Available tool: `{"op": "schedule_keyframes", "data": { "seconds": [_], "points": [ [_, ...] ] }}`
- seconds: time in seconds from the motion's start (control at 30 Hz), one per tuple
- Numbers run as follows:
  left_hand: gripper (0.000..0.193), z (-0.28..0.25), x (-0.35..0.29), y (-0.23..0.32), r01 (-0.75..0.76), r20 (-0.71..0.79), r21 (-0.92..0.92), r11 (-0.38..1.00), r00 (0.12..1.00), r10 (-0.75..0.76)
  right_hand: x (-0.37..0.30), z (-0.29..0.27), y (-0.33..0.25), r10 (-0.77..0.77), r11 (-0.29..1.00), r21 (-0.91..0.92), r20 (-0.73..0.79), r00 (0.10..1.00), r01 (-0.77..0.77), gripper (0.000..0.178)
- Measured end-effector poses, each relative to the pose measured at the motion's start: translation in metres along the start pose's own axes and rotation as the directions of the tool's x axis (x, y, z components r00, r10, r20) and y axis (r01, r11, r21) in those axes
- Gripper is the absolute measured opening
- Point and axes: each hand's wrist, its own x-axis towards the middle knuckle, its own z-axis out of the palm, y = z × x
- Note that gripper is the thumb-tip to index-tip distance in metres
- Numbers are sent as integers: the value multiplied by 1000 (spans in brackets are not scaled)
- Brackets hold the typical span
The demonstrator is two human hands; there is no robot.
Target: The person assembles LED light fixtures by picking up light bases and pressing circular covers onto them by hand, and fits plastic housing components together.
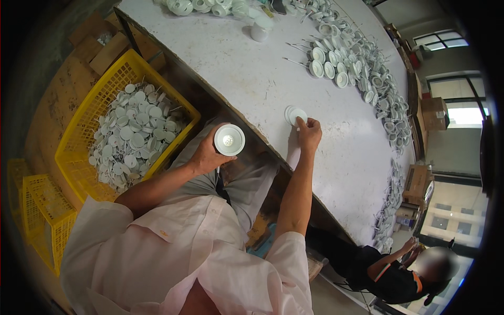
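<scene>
Your left hand [206, 155] wraps around a white cup [229, 139], apparently to steady it open face up. Your right hand [310, 132] pinches a white disc [297, 115] by its near edge at the desk [231, 68], leaving most of its face free. The desk is pale, speckled, bearing heaped fittings [378, 86]. A yellow basket [64, 149] of loose pieces [137, 122] stands left; a co-worker [391, 275] is right, near windows [455, 89].

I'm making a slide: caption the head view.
Left hand holding a white lamp housing, right hand fingering a white disc at a white worktable.

Lamp [229, 140] in left hand [207, 157], between basket [79, 157] and table [226, 68]
</scene>
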Motion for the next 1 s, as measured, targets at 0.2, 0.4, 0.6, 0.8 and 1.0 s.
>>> {"op": "schedule_keyframes", "data": {
  "seconds": [0.2, 0.4, 0.6, 0.8, 1.0],
  "points": [
    [75, 6, 0, 2, -11, 50, 35, 999, 999, 9, -4, -16, 14, 95, 878, 448, 176, 980, -166, 23],
    [77, 8, 2, 8, 115, 98, -144, 983, 990, -102, -41, -17, 0, 102, 571, 757, 317, 943, -317, 15],
    [76, 9, 7, 3, 62, 109, -154, 986, 993, -45, -71, -17, -10, 33, 421, 823, 407, 913, -382, 15],
    [80, 9, 13, 1, 101, 109, -68, 993, 990, -93, -111, -18, -30, 35, 729, 649, 283, 959, -218, 16],
    [68, 13, 18, 2, 237, 269, -465, 853, 956, -118, -158, -9, -48, -677, 733, 3, -90, 730, 680, 33]
  ]
}}
